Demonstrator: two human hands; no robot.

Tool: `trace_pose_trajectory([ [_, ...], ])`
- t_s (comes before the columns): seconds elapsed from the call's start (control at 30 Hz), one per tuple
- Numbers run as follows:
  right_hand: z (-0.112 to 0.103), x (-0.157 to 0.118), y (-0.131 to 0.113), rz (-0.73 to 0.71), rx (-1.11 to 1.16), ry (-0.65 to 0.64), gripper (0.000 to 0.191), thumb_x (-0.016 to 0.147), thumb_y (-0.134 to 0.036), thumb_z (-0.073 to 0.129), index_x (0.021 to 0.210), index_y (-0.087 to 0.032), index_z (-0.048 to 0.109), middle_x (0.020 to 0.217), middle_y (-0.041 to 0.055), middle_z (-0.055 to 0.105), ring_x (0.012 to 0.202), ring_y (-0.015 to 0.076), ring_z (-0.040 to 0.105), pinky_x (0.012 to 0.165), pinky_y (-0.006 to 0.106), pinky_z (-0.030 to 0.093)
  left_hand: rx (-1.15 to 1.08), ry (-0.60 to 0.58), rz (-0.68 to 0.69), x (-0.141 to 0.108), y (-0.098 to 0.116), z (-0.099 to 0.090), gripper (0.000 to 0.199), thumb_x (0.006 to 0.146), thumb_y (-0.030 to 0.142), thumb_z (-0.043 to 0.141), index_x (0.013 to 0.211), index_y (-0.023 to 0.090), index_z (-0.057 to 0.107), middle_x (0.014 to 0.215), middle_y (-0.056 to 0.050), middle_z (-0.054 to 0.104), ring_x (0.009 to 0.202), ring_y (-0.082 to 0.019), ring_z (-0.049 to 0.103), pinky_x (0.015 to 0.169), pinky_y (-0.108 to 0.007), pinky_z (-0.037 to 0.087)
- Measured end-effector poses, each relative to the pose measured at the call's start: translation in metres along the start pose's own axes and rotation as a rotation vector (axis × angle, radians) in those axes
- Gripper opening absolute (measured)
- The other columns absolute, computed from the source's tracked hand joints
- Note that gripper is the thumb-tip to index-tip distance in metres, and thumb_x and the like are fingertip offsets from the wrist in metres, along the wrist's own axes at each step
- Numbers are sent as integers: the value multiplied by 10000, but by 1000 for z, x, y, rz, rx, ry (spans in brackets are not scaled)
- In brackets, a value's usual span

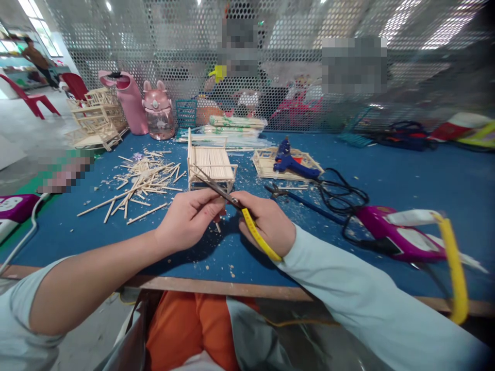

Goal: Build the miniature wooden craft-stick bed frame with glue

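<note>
My right hand [268, 221] is closed around a pair of scissors [220, 190] with dark, narrow blades and a yellow handle. The blades point up and left, over my left hand's fingertips. My left hand [193, 216] pinches a thin wooden stick [218, 227]; its short end shows below the fingers, and the rest is hidden. Just beyond both hands stands a small bench-like frame [212, 162] built from pale sticks. Loose sticks and cut pieces [141, 180] lie heaped to the left of it.
A blue glue gun [292, 162] rests on a stick-built tray [263, 166]. Blue-handled cutters [309, 203], a black cable [348, 193] and a purple power strip [402, 234] lie right. Bottles [131, 105], stick models [96, 121] and bagged sticks [235, 126] stand before the mesh screen [301, 62].
</note>
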State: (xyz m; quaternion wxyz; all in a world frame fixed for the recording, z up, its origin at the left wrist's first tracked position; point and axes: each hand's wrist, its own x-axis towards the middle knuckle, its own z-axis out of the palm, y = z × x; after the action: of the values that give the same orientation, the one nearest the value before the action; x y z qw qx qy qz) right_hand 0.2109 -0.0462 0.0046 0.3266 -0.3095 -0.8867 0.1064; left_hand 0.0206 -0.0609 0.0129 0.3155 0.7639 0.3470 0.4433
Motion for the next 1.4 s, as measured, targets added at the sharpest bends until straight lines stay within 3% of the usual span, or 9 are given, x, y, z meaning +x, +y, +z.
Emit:
trace_pose_trajectory([
  [0.13, 0, 2, 3, 33, -19, -7, 522, 618, -103, 448, 1132, -187, 477, 1001, 88, 590, 886, 212, 554, 785, 352, 463, -44, 55, -52, 3, -2, -1, 284, 899, 329, 452, 725, 148, 586, 628, -13, 596, 580, -109, 550, 565, -207, 442],
  [0.27, -1, 2, 8, -27, -83, -9, 507, 655, -154, 464, 1161, -178, 447, 1030, 115, 561, 938, 244, 525, 840, 411, 440, -43, -30, 35, 4, -2, -3, 257, 911, 270, 406, 729, 155, 547, 683, -12, 563, 640, -112, 527, 621, -217, 443],
  [0.4, -2, 2, 8, -74, -94, -35, 516, 650, -146, 462, 1165, -155, 439, 1009, 124, 561, 914, 246, 517, 819, 408, 440, -6, -87, 59, 4, -2, -2, 240, 905, 214, 376, 727, 162, 529, 661, 1, 548, 620, -104, 504, 604, -207, 424],
  [0.57, -3, 2, 7, -81, -116, -42, 543, 639, -151, 473, 1179, -170, 431, 1031, 121, 551, 906, 243, 503, 818, 410, 436, 71, -67, 32, 5, -5, -3, 242, 872, 188, 418, 662, 161, 536, 595, 17, 559, 562, -90, 507, 560, -188, 400],
  [0.77, -4, 2, 7, -73, -114, -43, 528, 643, -145, 472, 1170, -172, 443, 1053, 126, 560, 929, 249, 510, 835, 413, 438, 231, -51, 122, 6, -4, -10, 208, 801, 97, 444, 643, 161, 563, 600, 10, 605, 566, -99, 539, 554, -193, 398],
  [1.07, -3, 2, 4, -69, -183, -32, 411, 704, -183, 489, 1112, -127, 485, 930, 137, 570, 826, 239, 520, 757, 383, 457, 347, -16, 149, 5, -2, -11, 212, 728, 34, 436, 626, 165, 568, 612, 6, 624, 575, -113, 546, 557, -209, 396],
  [1.4, 4, -2, 8, -48, -177, 8, 362, 689, -127, 446, 1039, -142, 537, 881, 112, 633, 786, 217, 571, 709, 323, 475, 262, -29, 74, 2, -3, -8, 209, 794, 94, 448, 669, 144, 608, 589, 10, 595, 553, -100, 517, 538, -188, 386],
])
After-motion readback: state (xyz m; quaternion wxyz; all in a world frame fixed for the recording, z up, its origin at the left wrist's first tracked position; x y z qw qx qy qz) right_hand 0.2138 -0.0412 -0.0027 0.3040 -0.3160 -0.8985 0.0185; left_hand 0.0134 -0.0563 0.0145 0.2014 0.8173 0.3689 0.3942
